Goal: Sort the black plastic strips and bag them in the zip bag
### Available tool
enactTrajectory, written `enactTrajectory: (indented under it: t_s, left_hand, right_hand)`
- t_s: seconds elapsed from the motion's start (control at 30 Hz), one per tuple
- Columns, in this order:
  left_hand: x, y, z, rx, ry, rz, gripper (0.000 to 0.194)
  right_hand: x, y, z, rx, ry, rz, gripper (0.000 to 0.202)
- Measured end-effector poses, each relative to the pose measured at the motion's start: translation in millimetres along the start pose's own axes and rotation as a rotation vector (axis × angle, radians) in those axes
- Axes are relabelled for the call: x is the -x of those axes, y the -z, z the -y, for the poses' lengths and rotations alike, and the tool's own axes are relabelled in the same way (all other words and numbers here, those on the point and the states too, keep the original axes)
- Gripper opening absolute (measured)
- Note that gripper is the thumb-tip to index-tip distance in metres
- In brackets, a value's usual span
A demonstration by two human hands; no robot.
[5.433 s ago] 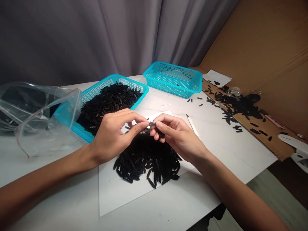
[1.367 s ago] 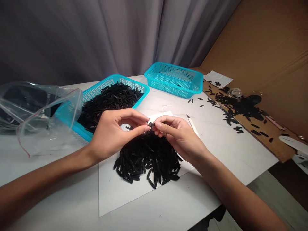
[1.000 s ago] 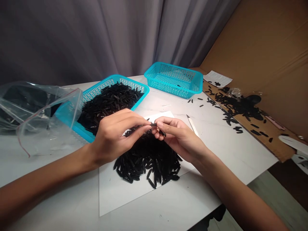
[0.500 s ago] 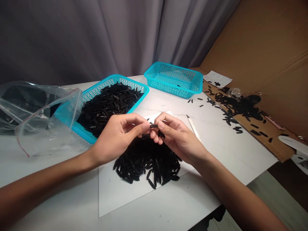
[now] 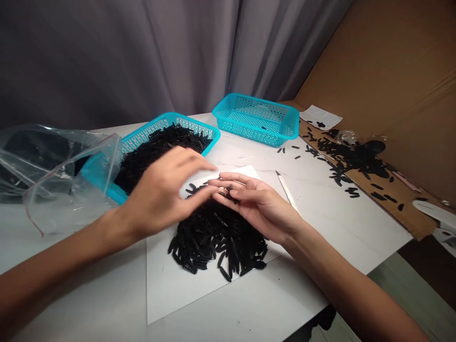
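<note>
Nearest me, both forearms reach in from the lower corners over a white sheet. The left hand arches palm-down, thumb and fingers spread with a wide gap between their tips, its fingers slightly blurred. The right hand lies palm up, fingers extended, a few black pieces on them beneath the thumb tip; from here I can't tell whether the thumb presses them or they simply rest there. Below both hands I see a heap of slim black pieces on the sheet. A white-handled tool lies to the right. Farther left, a clear bag overlaps the corner of a blue basket, which I see piled with similar black pieces. Beyond, a second blue basket shows one small dark bit near its front edge. A gray curtain hangs behind.
</note>
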State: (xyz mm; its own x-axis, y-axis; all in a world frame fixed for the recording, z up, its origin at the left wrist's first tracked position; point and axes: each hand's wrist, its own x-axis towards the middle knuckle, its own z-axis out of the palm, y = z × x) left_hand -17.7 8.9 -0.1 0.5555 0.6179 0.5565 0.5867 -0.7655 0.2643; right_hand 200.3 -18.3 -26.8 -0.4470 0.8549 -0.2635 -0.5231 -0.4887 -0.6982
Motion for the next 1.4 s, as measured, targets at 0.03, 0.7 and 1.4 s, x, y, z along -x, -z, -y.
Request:
enactTrajectory:
  t_s: [0.03, 0.7, 1.4]
  left_hand:
    - [3, -5.8, -5, 0.027, -0.050, 0.047, 0.018]
    - [5, -16.3, -13, 0.088, -0.054, -0.145, 0.003]
    - [4, -12.3, -20, 0.190, 0.036, -0.061, 0.007]
  right_hand:
    - [0, 0, 0, 0.011, 0.002, 0.011, 0.030]
    - [0, 2, -2, 0.564, 0.280, -0.009, 0.010]
    - [2, 2, 1, 0.543, 0.272, 0.007, 0.023]
